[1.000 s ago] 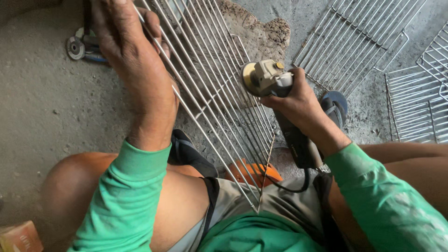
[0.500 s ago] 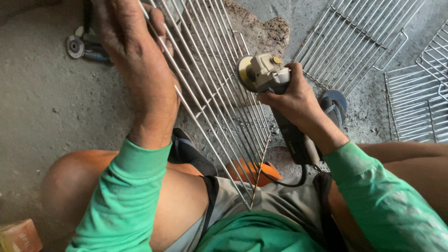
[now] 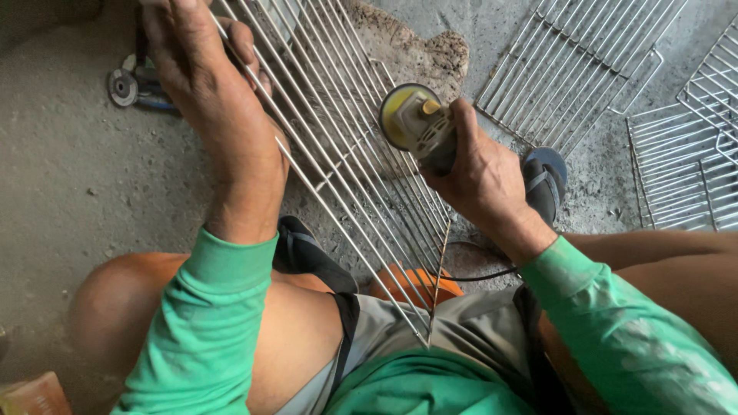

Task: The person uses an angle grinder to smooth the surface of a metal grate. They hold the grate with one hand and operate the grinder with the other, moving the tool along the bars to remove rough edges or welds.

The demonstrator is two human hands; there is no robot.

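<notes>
A wire rack (image 3: 361,169) of thin parallel metal rods leans tilted between my knees, its near corner resting against my lap. My left hand (image 3: 204,73) grips its left edge rod near the top. My right hand (image 3: 480,173) is wrapped around the body of an angle grinder (image 3: 415,123), whose yellow-rimmed disc guard faces up and sits against the rack's right side. The grinder's black cable runs down toward my lap. Both arms wear green sleeves.
Two more wire racks (image 3: 576,65) (image 3: 684,154) lie on the concrete floor at the upper right. Loose grinding discs (image 3: 123,86) sit at the upper left. Black sandals (image 3: 546,180) are on my feet; an orange object (image 3: 415,284) lies under the rack.
The grinder in my right hand has shifted slightly left along the rack. My left hand keeps its hold on the rack's edge.
</notes>
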